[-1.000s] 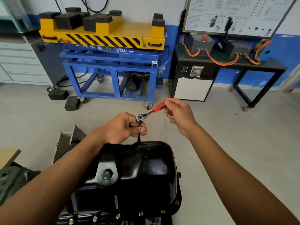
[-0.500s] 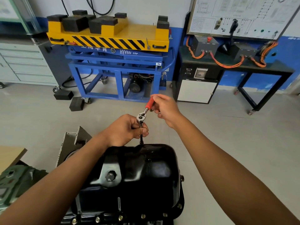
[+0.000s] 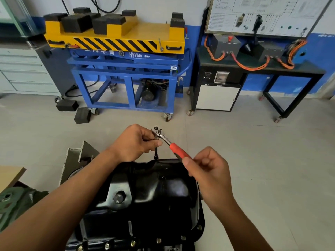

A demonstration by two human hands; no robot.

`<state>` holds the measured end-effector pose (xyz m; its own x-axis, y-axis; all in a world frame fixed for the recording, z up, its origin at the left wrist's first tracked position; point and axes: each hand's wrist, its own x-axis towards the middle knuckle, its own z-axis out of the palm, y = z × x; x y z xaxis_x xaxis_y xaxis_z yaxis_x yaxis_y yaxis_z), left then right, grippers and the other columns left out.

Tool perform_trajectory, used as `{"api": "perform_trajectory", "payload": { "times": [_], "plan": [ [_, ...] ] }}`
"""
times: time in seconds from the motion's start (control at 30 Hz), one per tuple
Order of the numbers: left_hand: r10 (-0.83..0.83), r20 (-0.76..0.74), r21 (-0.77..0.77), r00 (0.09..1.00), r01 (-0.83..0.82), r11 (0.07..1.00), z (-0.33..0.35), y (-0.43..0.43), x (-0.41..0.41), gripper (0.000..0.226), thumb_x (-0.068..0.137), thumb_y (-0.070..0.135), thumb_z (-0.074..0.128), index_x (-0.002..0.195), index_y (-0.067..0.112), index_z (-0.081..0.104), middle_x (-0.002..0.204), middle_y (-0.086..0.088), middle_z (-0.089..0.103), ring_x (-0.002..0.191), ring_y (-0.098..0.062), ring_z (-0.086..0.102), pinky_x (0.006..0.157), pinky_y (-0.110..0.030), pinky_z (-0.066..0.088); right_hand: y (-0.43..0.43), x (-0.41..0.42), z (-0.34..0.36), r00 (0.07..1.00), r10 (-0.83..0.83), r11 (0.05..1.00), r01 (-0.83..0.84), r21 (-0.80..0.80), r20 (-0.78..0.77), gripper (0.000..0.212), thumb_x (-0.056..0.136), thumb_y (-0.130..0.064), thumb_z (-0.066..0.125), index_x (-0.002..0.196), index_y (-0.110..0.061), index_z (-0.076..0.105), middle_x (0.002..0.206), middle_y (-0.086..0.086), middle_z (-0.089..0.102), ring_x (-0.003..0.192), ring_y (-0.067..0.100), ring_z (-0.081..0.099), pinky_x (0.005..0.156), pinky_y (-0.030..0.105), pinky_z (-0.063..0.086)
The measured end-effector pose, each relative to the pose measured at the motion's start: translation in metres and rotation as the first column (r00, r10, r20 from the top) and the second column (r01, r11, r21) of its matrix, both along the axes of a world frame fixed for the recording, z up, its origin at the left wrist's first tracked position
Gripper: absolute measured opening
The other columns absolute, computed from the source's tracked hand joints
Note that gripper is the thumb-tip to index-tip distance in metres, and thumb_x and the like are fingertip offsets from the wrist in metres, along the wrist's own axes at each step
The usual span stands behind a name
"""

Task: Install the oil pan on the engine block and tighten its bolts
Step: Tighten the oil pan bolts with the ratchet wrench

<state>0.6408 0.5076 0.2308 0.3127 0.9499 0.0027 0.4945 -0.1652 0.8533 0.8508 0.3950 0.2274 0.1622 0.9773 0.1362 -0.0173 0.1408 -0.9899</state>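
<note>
Both hands hold the ratchet wrench at the far edge of the seated oil pan: left hand pinches the extension upright, right hand grips the red handle, now swung nearward, so tightening proceeds.

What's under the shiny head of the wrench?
A thin black extension bar drops from the ratchet head, pinched by the left hand, to a socket at the far edge of the oil pan. Any bolt beneath is covered.
</note>
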Motion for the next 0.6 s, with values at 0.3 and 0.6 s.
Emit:
{"api": "perform_trajectory", "payload": {
  "times": [0.3,0.6],
  "plan": [
    [-0.070,-0.032,0.004,0.997,0.071,0.997,0.001,-0.001,-0.003,0.014,0.086,0.014,0.078,0.083,0.000,0.077,0.066,-0.015,0.068,0.056,-0.006,0.054,0.056,-0.021,0.048,0.021,0.013,-0.001,0.996,-0.046,0.998,0.043,-0.038,-0.075,0.022,0.081,-0.017,0.078,0.067,-0.024,0.063,0.053,-0.002,0.052,0.048,0.013,0.043,0.047,0.020,0.038],
    [-0.124,-0.012,-0.034,0.992,0.123,0.992,0.001,0.001,-0.001,0.010,0.088,0.011,0.075,0.092,0.002,0.078,0.092,-0.018,0.076,0.088,-0.039,0.070,0.085,-0.048,0.058,0.116,0.019,0.006,0.997,-0.072,0.976,0.067,-0.207,-0.019,0.007,0.094,-0.022,0.068,0.092,-0.017,0.073,0.063,-0.002,0.057,0.053,0.009,0.047,0.047,0.020,0.038]
  ]
}}
